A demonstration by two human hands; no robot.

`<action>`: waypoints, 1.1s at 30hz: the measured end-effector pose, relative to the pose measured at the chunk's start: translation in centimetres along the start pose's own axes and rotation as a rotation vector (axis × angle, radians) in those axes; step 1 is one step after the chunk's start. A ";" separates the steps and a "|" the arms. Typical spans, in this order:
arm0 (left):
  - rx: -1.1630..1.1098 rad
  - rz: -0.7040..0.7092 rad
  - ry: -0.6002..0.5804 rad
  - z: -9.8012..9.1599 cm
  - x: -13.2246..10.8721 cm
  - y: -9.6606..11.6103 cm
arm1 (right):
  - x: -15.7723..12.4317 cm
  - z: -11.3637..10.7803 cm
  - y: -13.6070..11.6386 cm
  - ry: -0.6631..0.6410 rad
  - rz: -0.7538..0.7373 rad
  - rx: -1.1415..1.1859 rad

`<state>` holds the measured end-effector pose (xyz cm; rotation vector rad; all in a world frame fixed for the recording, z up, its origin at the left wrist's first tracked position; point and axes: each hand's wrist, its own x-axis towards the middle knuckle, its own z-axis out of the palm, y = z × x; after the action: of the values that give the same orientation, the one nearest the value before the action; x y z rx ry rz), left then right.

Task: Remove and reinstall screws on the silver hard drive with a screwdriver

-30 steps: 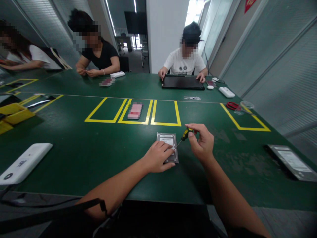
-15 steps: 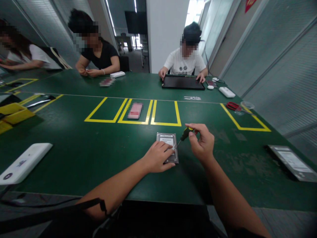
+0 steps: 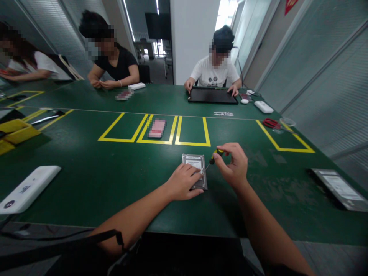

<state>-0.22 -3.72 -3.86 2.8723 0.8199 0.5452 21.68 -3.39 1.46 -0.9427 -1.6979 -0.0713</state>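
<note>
A small hard drive with a white label lies flat on the green table. My left hand rests over its lower part, fingers across the top and thumb along the near edge, gripping it against the table. My right hand pinches the yellow-and-black handle of a screwdriver between thumb and fingers. The thin shaft slants down to the left, its tip at the drive's right edge. Whether the tip sits in a screw is too small to tell.
A larger drive-like unit lies at the right, a white power bank at the left. Beyond are a pink phone, yellow tape outlines and a red cable. Across the table, a person handles a black panel.
My right fingers have shifted on the screwdriver handle, and the handle has turned and moved slightly. My left hand and the hard drive have stayed put.
</note>
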 end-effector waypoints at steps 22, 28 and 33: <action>-0.007 -0.012 0.002 0.0 0.0 0.1 | 0.0 0.0 -0.1 0.008 0.006 0.046; -0.006 -0.015 -0.003 -0.2 0.0 0.1 | -0.1 0.2 0.0 0.018 0.013 -0.006; -0.011 -0.010 0.004 0.0 0.0 0.0 | -0.3 0.1 0.1 -0.003 0.061 0.054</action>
<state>-0.24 -3.77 -3.82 2.8563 0.8290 0.5531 21.67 -3.43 1.07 -0.9540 -1.6641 0.0162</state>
